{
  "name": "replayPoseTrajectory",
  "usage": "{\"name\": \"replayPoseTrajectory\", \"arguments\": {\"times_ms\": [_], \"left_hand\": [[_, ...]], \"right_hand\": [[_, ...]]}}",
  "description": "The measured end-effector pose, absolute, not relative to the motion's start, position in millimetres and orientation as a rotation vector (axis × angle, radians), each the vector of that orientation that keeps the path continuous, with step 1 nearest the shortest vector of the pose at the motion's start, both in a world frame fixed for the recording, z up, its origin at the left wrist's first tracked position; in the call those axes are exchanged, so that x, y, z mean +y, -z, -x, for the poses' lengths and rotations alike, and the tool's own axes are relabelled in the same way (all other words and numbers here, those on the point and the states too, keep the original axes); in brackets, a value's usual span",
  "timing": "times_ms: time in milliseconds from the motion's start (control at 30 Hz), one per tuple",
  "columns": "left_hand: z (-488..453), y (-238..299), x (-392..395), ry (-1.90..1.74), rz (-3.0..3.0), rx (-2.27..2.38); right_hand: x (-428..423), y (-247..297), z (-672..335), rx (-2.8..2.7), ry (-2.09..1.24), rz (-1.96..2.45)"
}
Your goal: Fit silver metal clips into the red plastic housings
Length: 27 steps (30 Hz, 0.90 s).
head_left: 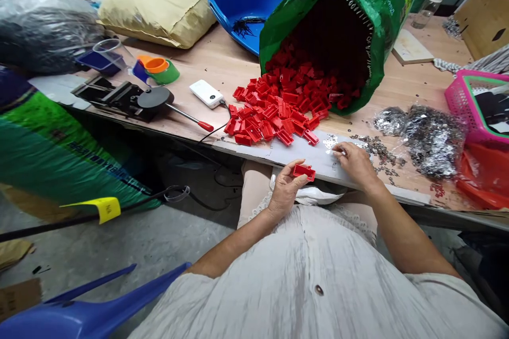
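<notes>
Between the thumb and fingers of my left hand (287, 188) is a small red plastic housing (304, 171), its hollow side facing up, held just off the table's front edge. My right hand (355, 163) is over the white board (274, 152), thumb and fingertips pinched together; whatever they grip is too small to make out. Close to those fingertips lie small shiny metal pieces (330, 141). More metal parts (382, 149) are scattered to the right of the hand. A heap of red plastic housings (284, 111) spills from a green sack (318, 5) behind both hands.
Left on the table are a black lever press (119, 98), a white power bank (207, 94) with a cable, and measuring cups (157, 66). Behind stands a blue basin (242, 0). Plastic bags of metal parts (431, 140) and a pink basket (461, 92) sit at right.
</notes>
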<state>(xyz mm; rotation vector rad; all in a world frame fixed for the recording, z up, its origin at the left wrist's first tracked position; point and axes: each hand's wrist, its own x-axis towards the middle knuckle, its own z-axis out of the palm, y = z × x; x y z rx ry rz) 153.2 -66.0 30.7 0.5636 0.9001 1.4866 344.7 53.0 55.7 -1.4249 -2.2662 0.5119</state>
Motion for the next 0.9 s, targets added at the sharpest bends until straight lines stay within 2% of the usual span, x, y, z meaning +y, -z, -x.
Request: {"name": "replayPoseTrajectory", "arguments": {"times_ms": [267, 900], "left_hand": [[-150.2, -25.9, -67.5, -1.463, -0.537, 0.909], [-152.0, -23.6, -69.2, -1.428, -0.563, 0.933]], "right_hand": [[78.9, -51.3, -332.0, -2.529, -0.216, 1.46], [100.2, -54.1, -335.6, -2.722, -0.354, 1.389]]}}
